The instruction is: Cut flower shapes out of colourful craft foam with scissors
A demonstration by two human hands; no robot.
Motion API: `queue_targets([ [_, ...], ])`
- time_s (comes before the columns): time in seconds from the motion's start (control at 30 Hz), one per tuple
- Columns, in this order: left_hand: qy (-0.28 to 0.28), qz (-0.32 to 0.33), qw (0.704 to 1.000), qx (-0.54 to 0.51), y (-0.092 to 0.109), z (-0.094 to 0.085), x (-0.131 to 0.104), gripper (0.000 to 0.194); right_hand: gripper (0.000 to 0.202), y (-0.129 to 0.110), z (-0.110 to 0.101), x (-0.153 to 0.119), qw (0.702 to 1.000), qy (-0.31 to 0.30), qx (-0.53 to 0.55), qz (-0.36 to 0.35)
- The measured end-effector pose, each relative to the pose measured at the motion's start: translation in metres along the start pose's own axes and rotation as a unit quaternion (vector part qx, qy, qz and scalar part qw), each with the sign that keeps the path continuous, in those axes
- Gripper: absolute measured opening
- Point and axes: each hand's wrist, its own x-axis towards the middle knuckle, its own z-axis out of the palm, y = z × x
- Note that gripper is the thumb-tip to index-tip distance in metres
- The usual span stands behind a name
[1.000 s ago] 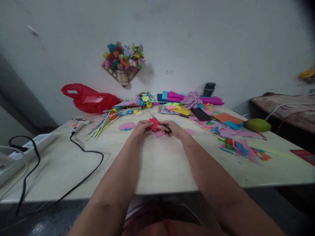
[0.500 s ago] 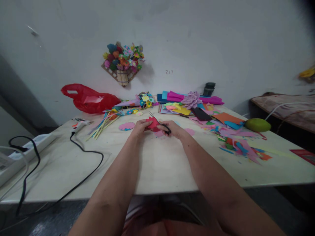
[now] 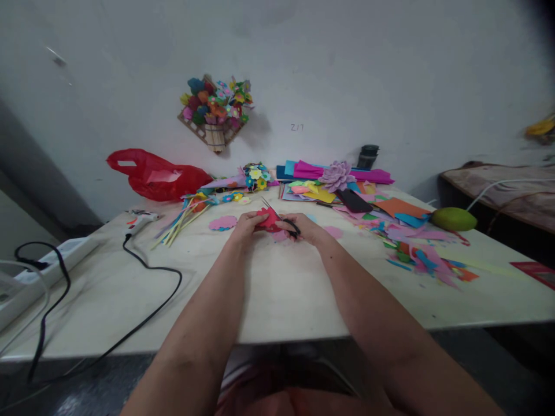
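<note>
My left hand [image 3: 248,224] pinches a red paper piece [image 3: 269,221] with a scalloped edge. In my right hand [image 3: 306,227] is a pair of scissors [image 3: 296,229] with black handles, its blades pointing up and left across the red piece. Part of the scissors is hidden by my fingers. A pink scalloped paper shape [image 3: 223,222] with blue under its edge lies left of my hands. Another pink piece [image 3: 333,232] lies just right of my right hand. Small paper bits lie on the table below my hands.
A glue gun [image 3: 143,219] with a black cord lies left, near a white power strip [image 3: 56,271]. At the back are a red plastic bag [image 3: 165,176] and paper flowers [image 3: 256,176]. A phone [image 3: 354,201], paper scraps [image 3: 427,260] and a green fruit [image 3: 454,219] lie right.
The scissor blades and the red paper have shifted very slightly between my hands. Both hands keep their hold, and the things on the table stay in place.
</note>
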Motion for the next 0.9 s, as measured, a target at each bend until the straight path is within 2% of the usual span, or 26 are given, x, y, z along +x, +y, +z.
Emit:
queue_targets([
  [0.2,-0.012,-0.007,1.000,0.004,0.0008,0.0005,0.0000,0.036,0.022,0.0019,-0.0002,0.0009,1.000,-0.002,-0.003,-0.002],
  [0.9,0.007,-0.006,1.000,-0.009,-0.0001,-0.0011,0.0012,0.036,0.027,0.0041,0.0004,0.0056,1.000,0.003,0.010,-0.018],
])
